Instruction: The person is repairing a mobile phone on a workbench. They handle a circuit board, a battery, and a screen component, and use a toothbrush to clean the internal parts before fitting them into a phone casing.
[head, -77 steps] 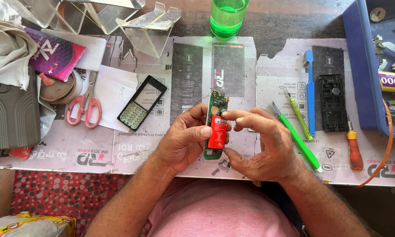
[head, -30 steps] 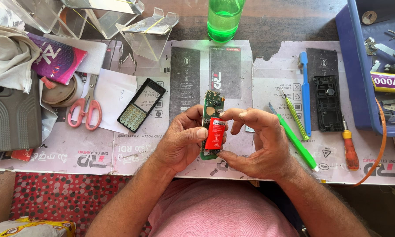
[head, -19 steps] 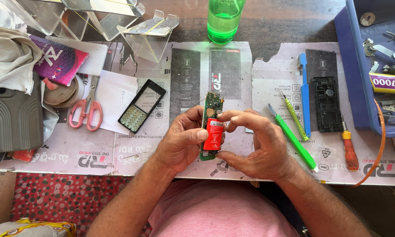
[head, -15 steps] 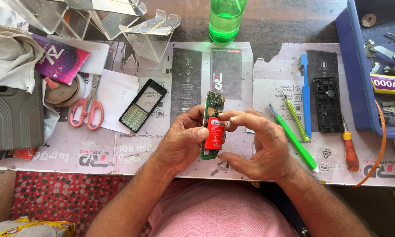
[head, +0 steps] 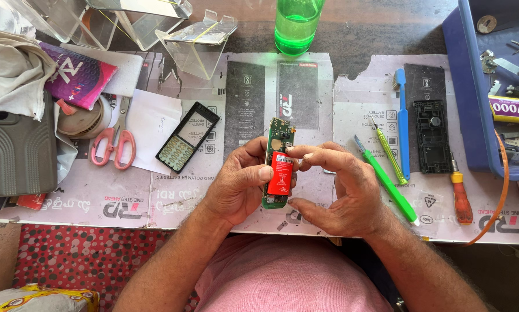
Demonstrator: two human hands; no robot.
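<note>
Far left: crumpled pale cloth (head: pixel 8 69), ribbed grey phone cover (head: pixel 18 151) below it, magenta packet (head: pixel 77 75) beside. Then pink-handled scissors (head: pixel 116 147) on a white paper sheet (head: pixel 155 127), blades pointing up. Just right of the paper, black phone front frame with keypad (head: pixel 187 137), lying tilted on the printed paper mat (head: pixel 127 202), apart from both hands. Above, clear plastic stands (head: pixel 199 43) and a green bottle (head: pixel 295 26) at the table's far edge.

Centre: left hand (head: pixel 236 188) curled round the left edge of a green circuit board (head: pixel 278 156), thumb pressed on the red battery (head: pixel 281 173) lying against the board's lower half. Board held upright above the mat, near the person's chest. Right hand (head: pixel 343 190) half closed about the board's right side, forefinger tip at the battery's top corner, thumb near the board's bottom end; firm pinch or light touch, hard to tell from above.

Right of the hands: green-handled tool (head: pixel 386 182) lying slantwise, thin green screwdriver (head: pixel 389 153) next to it, blue toothbrush (head: pixel 402 124), black phone back shell (head: pixel 431 136), orange-handled screwdriver (head: pixel 460 193). Far right: blue tray (head: pixel 473 115) with small metal parts and a yellow tube.
</note>
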